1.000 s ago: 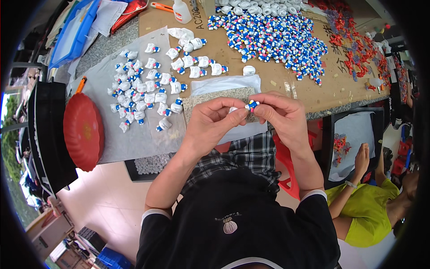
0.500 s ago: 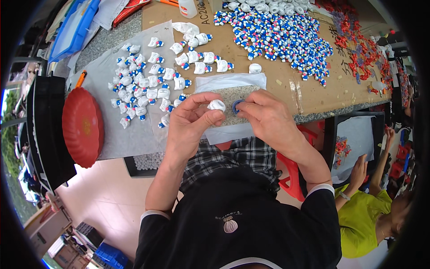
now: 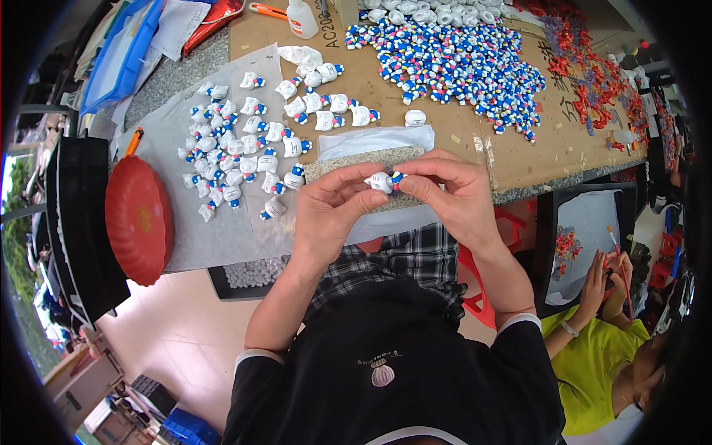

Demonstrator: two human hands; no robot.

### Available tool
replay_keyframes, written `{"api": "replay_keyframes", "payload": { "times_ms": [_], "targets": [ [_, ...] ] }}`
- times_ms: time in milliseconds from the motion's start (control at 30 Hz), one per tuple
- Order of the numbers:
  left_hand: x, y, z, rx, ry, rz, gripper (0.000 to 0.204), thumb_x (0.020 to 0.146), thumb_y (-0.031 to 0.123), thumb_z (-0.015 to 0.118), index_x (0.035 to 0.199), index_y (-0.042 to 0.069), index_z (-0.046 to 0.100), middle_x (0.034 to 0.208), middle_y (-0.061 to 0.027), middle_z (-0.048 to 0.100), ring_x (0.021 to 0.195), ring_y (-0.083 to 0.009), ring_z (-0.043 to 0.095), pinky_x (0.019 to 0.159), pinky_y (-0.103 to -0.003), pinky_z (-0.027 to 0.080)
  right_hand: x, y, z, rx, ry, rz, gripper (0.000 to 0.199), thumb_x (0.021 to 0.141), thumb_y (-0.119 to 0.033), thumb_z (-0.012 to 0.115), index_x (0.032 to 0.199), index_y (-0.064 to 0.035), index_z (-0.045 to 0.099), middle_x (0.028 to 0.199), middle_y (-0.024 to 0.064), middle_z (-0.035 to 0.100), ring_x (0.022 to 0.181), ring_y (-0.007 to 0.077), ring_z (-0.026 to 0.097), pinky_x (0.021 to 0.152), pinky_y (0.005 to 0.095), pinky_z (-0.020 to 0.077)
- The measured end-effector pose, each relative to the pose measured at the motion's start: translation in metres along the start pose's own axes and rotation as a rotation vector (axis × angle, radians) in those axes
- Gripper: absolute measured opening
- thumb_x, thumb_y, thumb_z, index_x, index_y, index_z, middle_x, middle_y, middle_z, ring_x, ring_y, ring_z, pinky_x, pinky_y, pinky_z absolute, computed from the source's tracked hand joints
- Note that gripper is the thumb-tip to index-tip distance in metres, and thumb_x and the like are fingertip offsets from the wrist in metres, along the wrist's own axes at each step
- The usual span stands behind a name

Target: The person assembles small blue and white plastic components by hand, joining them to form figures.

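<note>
— What have you got there, in the middle of the frame?

— A small white figurine (image 3: 380,181) with a blue, red and yellow end piece. My left hand (image 3: 330,211) pinches the white body between thumb and fingertips, and my right hand (image 3: 452,194) is closed on the coloured end, so both hands meet on the one piece. I hold it up off the table (image 3: 519,159), close to my chest, where I judge I can see the join best.

— Why the grey strip right under your hands?

— That rough grey pad (image 3: 348,162) lies on a white sheet at the table's near edge, just behind my fingers. Probably so it is within reach, though I can't tell what it is for.

— And the two heaps?

— To the left of centre, white figurines with coloured ends (image 3: 237,159) lie loosely spread on a pale sheet, near my left hand. At the top of the frame, right of centre, a dense pile of small blue, white and red parts (image 3: 460,63) sits on brown cardboard, farther off. Keeping them apart looks like sorting.

— Anything else?

— A red dish (image 3: 137,219) at the left edge, and at the lower right another person in a yellow-green shirt (image 3: 593,356) busy with their own hands.
</note>
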State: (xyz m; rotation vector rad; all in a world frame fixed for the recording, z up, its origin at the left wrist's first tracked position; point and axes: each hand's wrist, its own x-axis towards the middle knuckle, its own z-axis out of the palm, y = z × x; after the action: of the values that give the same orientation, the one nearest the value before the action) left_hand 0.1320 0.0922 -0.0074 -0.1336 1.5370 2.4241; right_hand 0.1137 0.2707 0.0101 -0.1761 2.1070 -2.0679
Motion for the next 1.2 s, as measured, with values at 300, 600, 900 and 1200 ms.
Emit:
{"api": "replay_keyframes", "payload": {
  "times_ms": [300, 600, 900, 1200],
  "targets": [
    [0.001, 0.001, 0.006, 0.070, 0.008, 0.097, 0.025, 0.078, -0.006, 0.065, 0.103, -0.004, 0.062, 0.084, -0.0105, 0.066, 0.076, -0.0112, 0.063, 0.069, -0.022, 0.051, -0.003, 0.009, 0.012, 0.090, 0.016, -0.092, 0.011, 0.078, 0.001, 0.065, 0.089, 0.0012, 0.067, 0.083, 0.0044, 0.062, 0.073, 0.0075, 0.056, 0.063, 0.0216, 0.0440],
    [0.026, 0.026, -0.017, 0.772, 0.166, 0.226, 0.030, 0.071, 0.006, 0.074, 0.099, 0.001, 0.063, 0.080, -0.0050, 0.063, 0.067, -0.0102, 0.055, 0.063, -0.024, 0.044, 0.025, 0.006, -0.002, 0.096, -0.030, 0.053, 0.015, 0.077, -0.004, 0.068, 0.091, 0.0013, 0.066, 0.084, 0.0034, 0.062, 0.074, 0.0068, 0.057, 0.062, 0.0224, 0.0444],
    [0.056, 0.036, -0.028, 1.405, 0.181, 0.645, 0.021, 0.068, 0.008, 0.072, 0.088, 0.004, 0.067, 0.077, -0.0096, 0.061, 0.084, -0.0259, 0.051, 0.073, -0.034, 0.042, 0.065, 0.025, -0.060, -0.982, 0.287, -0.390, 0.015, 0.072, -0.004, 0.066, 0.087, -0.0052, 0.066, 0.081, 0.0071, 0.055, 0.079, 0.0246, 0.057, 0.067, 0.0356, 0.0460],
    [0.111, 0.004, 0.026, 1.296, -0.302, 0.722, 0.020, 0.074, 0.010, 0.065, 0.093, 0.001, 0.065, 0.085, -0.0135, 0.060, 0.084, -0.0285, 0.055, 0.076, -0.037, 0.043, 0.058, 0.022, -0.065, -1.017, 0.176, -0.330, 0.022, 0.071, -0.005, 0.068, 0.091, -0.0050, 0.060, 0.086, 0.0097, 0.054, 0.087, 0.0282, 0.056, 0.071, 0.0385, 0.0465]
  ]
}}
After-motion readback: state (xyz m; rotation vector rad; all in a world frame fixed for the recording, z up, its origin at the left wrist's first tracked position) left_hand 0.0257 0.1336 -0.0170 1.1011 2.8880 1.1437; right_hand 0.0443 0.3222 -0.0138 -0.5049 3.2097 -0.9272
